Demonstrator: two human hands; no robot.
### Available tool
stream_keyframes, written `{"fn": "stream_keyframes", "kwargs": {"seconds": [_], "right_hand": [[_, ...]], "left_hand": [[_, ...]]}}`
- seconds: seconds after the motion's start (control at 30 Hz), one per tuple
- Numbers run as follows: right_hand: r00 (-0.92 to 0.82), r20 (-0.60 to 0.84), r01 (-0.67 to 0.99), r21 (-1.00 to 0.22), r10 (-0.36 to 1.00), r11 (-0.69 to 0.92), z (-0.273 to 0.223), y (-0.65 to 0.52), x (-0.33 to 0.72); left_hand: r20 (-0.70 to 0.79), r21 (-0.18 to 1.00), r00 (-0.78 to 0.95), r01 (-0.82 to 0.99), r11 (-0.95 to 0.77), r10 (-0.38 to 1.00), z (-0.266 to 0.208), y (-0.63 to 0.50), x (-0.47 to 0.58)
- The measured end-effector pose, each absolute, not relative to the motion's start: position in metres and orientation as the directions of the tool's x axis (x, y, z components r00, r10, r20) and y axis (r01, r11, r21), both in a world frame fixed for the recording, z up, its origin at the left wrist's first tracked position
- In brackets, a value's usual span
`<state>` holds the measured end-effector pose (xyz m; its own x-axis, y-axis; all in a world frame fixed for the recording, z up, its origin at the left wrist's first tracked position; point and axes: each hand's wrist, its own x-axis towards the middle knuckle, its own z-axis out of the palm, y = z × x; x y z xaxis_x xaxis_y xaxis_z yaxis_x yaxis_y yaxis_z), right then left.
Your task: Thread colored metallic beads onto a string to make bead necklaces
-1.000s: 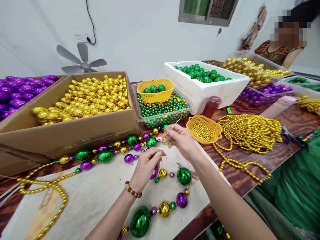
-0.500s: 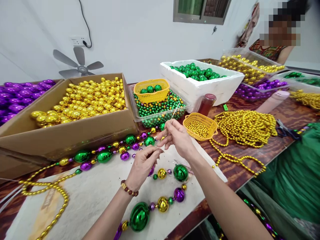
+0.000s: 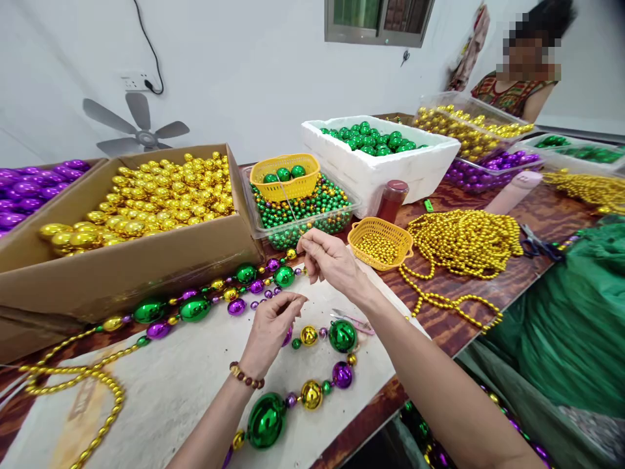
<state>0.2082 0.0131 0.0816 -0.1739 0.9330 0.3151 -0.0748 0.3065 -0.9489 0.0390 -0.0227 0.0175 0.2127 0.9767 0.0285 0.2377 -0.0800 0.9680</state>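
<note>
My right hand (image 3: 328, 262) is closed in a pinch on a long thin needle (image 3: 289, 198), which points up and to the left in front of the yellow basket. Lower and to the left, my left hand (image 3: 273, 319) has thumb and forefinger pressed together; what lies between them is too small to make out. Beneath my hands, a strand of green, gold and purple beads curves over the pale sheet, with a big green bead (image 3: 266, 420) near the front. Another bead strand (image 3: 195, 308) runs behind my left hand. Pink-handled snips (image 3: 359, 324) lie beside my right forearm.
A cardboard box (image 3: 146, 260) of gold beads stands at the left. Behind my hands are a clear tub (image 3: 305, 225) of small beads and a white foam box (image 3: 371, 172). A yellow basket (image 3: 381, 228) and gold bead strings (image 3: 466, 244) lie rightward. A person (image 3: 512, 91) sits beyond.
My hands have moved apart, the right rising above the left. The needle has swung from leaning right to leaning left. The whole view has shifted slightly.
</note>
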Motion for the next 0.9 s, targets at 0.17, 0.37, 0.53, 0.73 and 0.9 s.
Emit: {"fn": "stream_keyframes", "kwargs": {"seconds": [0.17,0.37,0.53,0.73,0.9], "right_hand": [[-0.02,0.458,-0.256,-0.861,0.889,0.439,0.124,0.015,0.22],[0.154,0.52,-0.281,-0.792,0.84,0.541,0.174,0.019,0.24],[0.232,0.538,-0.239,-0.776,0.811,0.583,0.196,0.021,0.249],[0.21,0.548,-0.19,-0.789,0.809,0.584,0.212,0.027,0.247],[0.155,0.589,-0.184,-0.771,0.793,0.609,0.216,0.029,0.233]], "left_hand": [[0.131,0.92,0.274,0.324,-0.219,0.953,0.008,-0.026,0.039],[0.154,0.865,0.303,0.419,-0.276,0.941,-0.004,-0.032,0.028],[0.103,0.857,0.285,0.461,-0.231,0.953,-0.011,-0.037,0.015],[-0.178,0.959,0.068,0.237,0.158,0.982,-0.018,-0.042,0.01],[-0.31,0.946,0.018,0.104,0.307,0.95,-0.026,-0.049,0.001]]}}
